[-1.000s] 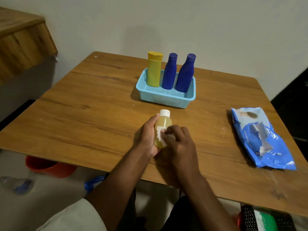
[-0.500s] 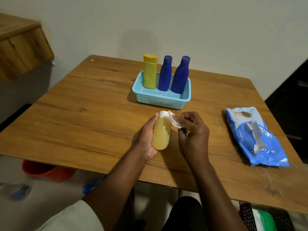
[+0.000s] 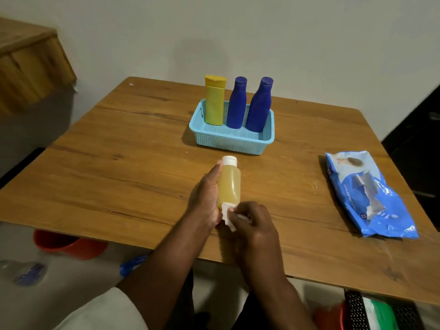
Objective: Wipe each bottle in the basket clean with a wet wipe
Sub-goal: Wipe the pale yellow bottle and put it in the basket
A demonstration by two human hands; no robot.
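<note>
- Your left hand [image 3: 207,196] grips the small amber bottle [image 3: 229,184] from its left side, thumb lying up along the bottle toward the white cap [image 3: 229,160], fingers curled behind it.
- Your right hand [image 3: 252,225] pinches a folded white wet wipe [image 3: 227,214] between curled fingers and thumb and presses it against the bottom end of the amber bottle.
- The amber bottle is held over the wooden table [image 3: 119,167], near its front edge, cap pointing toward 12 o'clock and base toward 6 o'clock; the liquid inside looks pale yellow.
- At 12 o'clock from the bottle, a little farther back on the table, sits the light blue basket [image 3: 228,144].
- Three bottles stand upright along the basket's far wall: a yellow bottle [image 3: 214,103] at the left, then a blue bottle [image 3: 236,106] in the middle, then a second blue bottle [image 3: 259,108] at the right, which tilts slightly rightward.
- At 3 o'clock from your hands, well apart, a blue wipes pack [image 3: 366,194] lies flat near the table's right edge, its top torn open.
- Below the table at 8 o'clock, an orange bucket [image 3: 66,244] stands on the floor, with a clear plastic bottle [image 3: 23,272] lying near it.
</note>
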